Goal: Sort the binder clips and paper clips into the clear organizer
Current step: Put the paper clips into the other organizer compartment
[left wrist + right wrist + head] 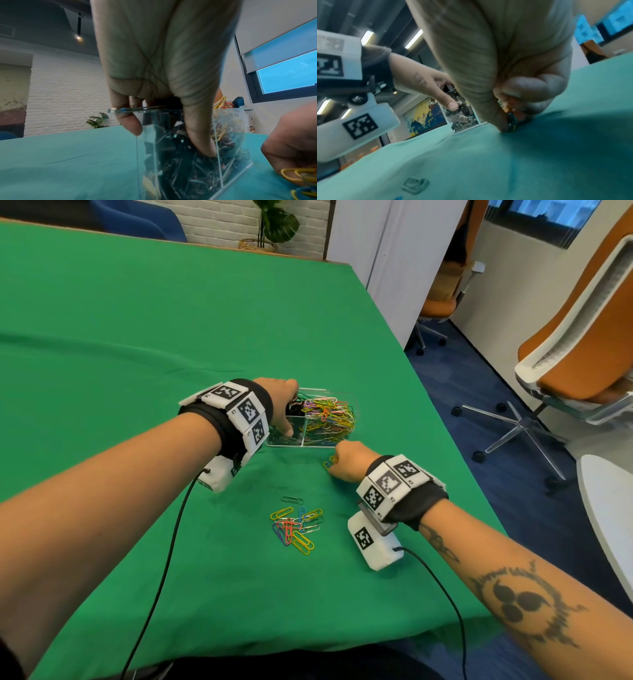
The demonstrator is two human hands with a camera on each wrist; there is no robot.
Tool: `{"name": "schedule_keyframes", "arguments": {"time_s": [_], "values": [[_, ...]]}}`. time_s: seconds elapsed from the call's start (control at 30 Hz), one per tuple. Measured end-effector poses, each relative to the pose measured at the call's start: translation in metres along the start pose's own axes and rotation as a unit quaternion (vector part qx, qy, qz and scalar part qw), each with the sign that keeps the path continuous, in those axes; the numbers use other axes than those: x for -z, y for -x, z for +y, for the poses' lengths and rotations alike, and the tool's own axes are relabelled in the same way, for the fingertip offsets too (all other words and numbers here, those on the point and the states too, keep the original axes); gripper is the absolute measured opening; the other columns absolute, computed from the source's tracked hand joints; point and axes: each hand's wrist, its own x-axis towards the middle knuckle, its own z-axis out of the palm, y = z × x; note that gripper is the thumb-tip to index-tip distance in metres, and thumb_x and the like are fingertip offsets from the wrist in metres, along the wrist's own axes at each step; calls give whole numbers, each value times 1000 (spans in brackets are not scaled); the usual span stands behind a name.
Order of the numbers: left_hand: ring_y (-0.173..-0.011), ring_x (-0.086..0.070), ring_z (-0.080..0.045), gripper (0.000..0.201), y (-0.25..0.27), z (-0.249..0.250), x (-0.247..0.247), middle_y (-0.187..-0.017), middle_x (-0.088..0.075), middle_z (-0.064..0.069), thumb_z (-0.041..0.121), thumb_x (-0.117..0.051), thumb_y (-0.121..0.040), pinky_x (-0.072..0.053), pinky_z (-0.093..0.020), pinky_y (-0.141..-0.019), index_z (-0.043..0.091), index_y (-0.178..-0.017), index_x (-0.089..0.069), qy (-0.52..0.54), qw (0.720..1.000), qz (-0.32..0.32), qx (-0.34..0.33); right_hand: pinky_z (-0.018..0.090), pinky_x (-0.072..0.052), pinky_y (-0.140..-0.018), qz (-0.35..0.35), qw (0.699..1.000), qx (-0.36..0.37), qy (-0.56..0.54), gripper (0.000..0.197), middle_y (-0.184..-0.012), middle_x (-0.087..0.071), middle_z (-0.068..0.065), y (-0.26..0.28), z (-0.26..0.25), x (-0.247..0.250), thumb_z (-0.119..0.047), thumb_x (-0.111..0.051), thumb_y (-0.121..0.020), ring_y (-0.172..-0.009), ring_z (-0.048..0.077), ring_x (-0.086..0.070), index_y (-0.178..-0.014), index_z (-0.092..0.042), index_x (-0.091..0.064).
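The clear organizer point(318, 444) stands on the green cloth. Its right compartments hold a heap of coloured paper clips point(329, 414), and a left compartment holds black binder clips point(180, 162). My left hand point(289, 422) grips the organizer's left wall point(149, 142), thumb inside among the binder clips and a finger outside. My right hand point(337, 462) rests on the cloth just in front of the organizer, fingers curled round a few paper clips point(511, 119), mostly yellow point(295, 174). A loose pile of coloured paper clips point(296, 525) lies nearer me, between my wrists.
The green table point(137, 320) stretches far to the left and back. Its right edge runs close past the organizer, with orange office chairs point(582, 354) on the blue floor beyond. Black wrist cables point(161, 559) trail over the near edge.
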Motion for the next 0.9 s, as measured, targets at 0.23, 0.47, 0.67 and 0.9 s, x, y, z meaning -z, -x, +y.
{"name": "schedule_keyframes", "arguments": {"time_s": [0.23, 0.47, 0.67, 0.9], "values": [[-115, -54, -32, 73, 0, 0, 0, -128, -52, -17, 35, -74, -75, -43, -40, -92, 1, -127, -36, 3, 1000, 1, -2, 28, -34, -65, 3, 998, 49, 25, 25, -81, -43, 8, 7, 4, -7, -12, -40, -95, -81, 24, -42, -72, -7, -37], [-113, -55, -32, 72, -1, -2, -1, -127, -54, -16, 35, -73, -76, -44, -40, -92, 2, -128, -35, 8, 1000, -4, -2, 26, -31, -66, -17, 997, 74, 10, 33, -72, -41, 3, 15, 23, 6, -20, -44, -95, -83, 20, -42, -64, -15, -33], [-111, -55, -32, 70, -2, -1, -1, -124, -55, -16, 35, -73, -76, -44, -39, -89, 2, -126, -36, 11, 1000, -6, 0, 26, -33, -69, 140, 979, 76, -127, 13, -75, -46, -1, 10, 40, 60, -22, -49, -94, -85, 18, -45, -91, -10, -46], [-111, -55, -33, 71, -3, -2, -2, -124, -55, -16, 35, -75, -74, -44, -40, -90, 3, -126, -37, 16, 1000, 1, 0, 25, -38, -56, 207, 953, 79, -207, 16, -69, -42, -3, -23, 25, 55, -21, -58, -89, -80, 21, -46, -87, -9, -46]]}}
